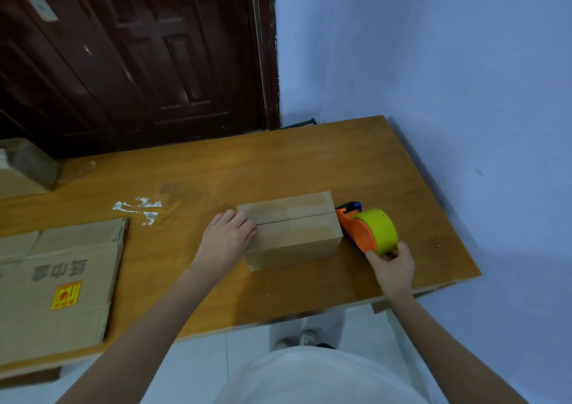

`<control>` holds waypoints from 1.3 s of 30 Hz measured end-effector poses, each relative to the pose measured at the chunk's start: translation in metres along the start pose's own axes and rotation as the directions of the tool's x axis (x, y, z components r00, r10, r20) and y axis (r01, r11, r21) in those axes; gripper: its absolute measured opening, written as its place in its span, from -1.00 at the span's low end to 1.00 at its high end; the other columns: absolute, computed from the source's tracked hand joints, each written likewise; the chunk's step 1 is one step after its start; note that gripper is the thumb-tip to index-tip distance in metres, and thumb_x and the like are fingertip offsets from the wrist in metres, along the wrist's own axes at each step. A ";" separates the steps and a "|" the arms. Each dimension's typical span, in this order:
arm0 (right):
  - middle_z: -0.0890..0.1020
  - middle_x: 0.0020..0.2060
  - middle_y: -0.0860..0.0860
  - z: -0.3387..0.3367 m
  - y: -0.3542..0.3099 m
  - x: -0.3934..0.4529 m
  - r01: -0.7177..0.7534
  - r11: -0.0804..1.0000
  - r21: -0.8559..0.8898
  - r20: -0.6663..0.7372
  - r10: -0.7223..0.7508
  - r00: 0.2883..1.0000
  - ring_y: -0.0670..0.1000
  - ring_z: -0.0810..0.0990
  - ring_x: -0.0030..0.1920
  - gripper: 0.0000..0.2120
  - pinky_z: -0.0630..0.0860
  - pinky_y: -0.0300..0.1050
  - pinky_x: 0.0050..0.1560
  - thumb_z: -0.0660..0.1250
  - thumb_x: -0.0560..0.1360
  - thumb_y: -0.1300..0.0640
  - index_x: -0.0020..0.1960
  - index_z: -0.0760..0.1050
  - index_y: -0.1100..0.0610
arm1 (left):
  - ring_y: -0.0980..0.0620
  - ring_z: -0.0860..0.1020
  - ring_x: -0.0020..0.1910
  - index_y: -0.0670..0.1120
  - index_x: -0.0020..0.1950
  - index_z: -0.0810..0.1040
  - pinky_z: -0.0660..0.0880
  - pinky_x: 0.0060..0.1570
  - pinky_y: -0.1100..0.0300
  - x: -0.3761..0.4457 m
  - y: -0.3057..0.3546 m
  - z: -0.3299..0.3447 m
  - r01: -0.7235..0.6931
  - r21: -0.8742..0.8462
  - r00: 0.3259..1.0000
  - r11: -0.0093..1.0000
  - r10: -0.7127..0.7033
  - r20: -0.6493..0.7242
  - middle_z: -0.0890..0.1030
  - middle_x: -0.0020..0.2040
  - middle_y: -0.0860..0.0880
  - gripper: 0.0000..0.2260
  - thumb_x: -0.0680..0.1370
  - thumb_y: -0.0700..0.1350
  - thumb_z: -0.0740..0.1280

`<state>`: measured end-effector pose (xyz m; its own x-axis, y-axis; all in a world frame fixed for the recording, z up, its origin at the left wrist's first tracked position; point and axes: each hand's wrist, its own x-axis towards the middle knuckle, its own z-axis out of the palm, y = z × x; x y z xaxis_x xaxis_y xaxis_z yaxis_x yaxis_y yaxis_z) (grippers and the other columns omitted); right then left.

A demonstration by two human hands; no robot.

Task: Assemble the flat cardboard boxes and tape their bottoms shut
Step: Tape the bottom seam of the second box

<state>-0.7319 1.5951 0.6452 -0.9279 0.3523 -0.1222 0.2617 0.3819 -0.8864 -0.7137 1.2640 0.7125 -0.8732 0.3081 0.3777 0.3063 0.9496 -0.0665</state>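
A small cardboard box (294,233) stands on the wooden table (216,168) with its flaps folded shut on top, a seam running along the middle. My left hand (227,236) presses flat on the box's left end, fingers lying over the seam. At the box's right end sits an orange tape dispenser (356,230) carrying a yellow-green roll of tape (379,230). My right hand (393,267) grips the dispenser from below and behind, thumb and fingers curled round the roll's near side.
A stack of flat cardboard boxes (55,283) with a yellow-red sticker lies at the table's left front. Another box (24,168) stands at the far left. White tape scraps (139,208) stick to the table. A dark door and blue wall stand behind.
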 end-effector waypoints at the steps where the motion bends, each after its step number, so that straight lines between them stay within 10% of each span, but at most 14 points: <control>1: 0.56 -0.14 0.18 -0.003 -0.007 0.001 0.016 0.999 0.045 -0.015 -0.015 1.000 0.17 0.56 -0.12 -0.70 0.49 -0.06 -0.21 0.50 0.35 0.26 -0.03 0.44 0.27 | -0.04 0.47 -0.23 -0.10 -0.17 0.59 0.36 -0.25 0.15 -0.001 0.001 0.001 0.012 -0.007 1.000 1.000 -0.012 -0.004 0.51 -0.24 -0.01 -0.93 0.48 -0.14 0.44; 6: 0.52 -0.26 0.05 -0.015 -0.072 0.005 0.241 0.921 0.305 -0.087 -0.225 0.971 -0.21 0.50 -0.29 -0.66 0.42 -0.36 -0.24 0.41 0.21 0.17 -0.06 0.43 0.23 | -0.02 0.45 -0.20 -0.09 -0.10 0.60 0.39 -0.27 0.14 -0.006 0.006 0.000 0.072 -0.041 0.997 0.997 -0.071 0.023 0.52 -0.20 0.01 -0.72 0.57 -0.05 0.12; 17: 0.51 -0.23 -0.07 0.036 -0.130 -0.008 0.474 0.831 0.292 0.443 -0.557 0.703 -0.33 0.49 -0.20 -0.63 0.38 -0.45 -0.17 0.40 0.16 0.04 -0.06 0.43 0.08 | 0.15 0.35 -0.07 -0.08 0.14 0.59 0.39 -0.12 0.24 -0.024 0.009 0.005 0.317 -0.418 0.948 0.851 -0.301 0.106 0.49 -0.03 0.10 -0.65 0.56 0.06 0.13; 24: 0.57 -0.16 -0.06 0.048 -0.119 -0.007 0.420 0.868 0.264 0.464 -0.496 0.734 -0.26 0.55 -0.16 -0.60 0.45 -0.38 -0.18 0.37 0.16 -0.06 -0.02 0.42 -0.08 | 0.34 0.41 0.16 -0.04 0.21 0.57 0.32 0.11 0.51 -0.031 0.016 0.003 0.457 -0.672 0.868 0.582 -0.456 0.195 0.45 0.13 0.28 -0.73 0.52 -0.07 0.31; 31: 0.56 -0.17 -0.02 0.051 -0.114 -0.003 0.417 0.879 0.230 0.498 -0.475 0.726 -0.17 0.54 -0.17 -0.63 0.42 -0.34 -0.24 0.37 0.21 -0.10 -0.01 0.41 -0.09 | 0.23 0.50 0.03 0.04 -0.10 0.52 0.46 0.00 0.27 -0.025 0.020 -0.003 0.541 -0.699 0.767 0.467 -0.615 0.181 0.53 -0.02 0.11 -0.76 0.45 -0.30 0.42; 39: 0.53 -0.14 -0.05 0.051 -0.116 -0.003 0.406 0.895 0.186 0.547 -0.437 0.714 -0.25 0.51 -0.16 -0.59 0.41 -0.40 -0.25 0.38 0.21 -0.08 0.01 0.38 -0.08 | 0.02 0.38 0.35 0.01 0.21 0.59 0.33 0.19 0.12 0.017 0.028 -0.028 0.354 -0.436 0.928 0.828 -0.368 0.057 0.50 0.30 0.04 -0.69 0.57 0.02 0.16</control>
<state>-0.7735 1.5062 0.7261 -0.9221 -0.3828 0.0562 -0.1917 0.3256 -0.9259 -0.7092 1.2937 0.7430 -0.9447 -0.0598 0.3226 0.1092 0.8699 0.4810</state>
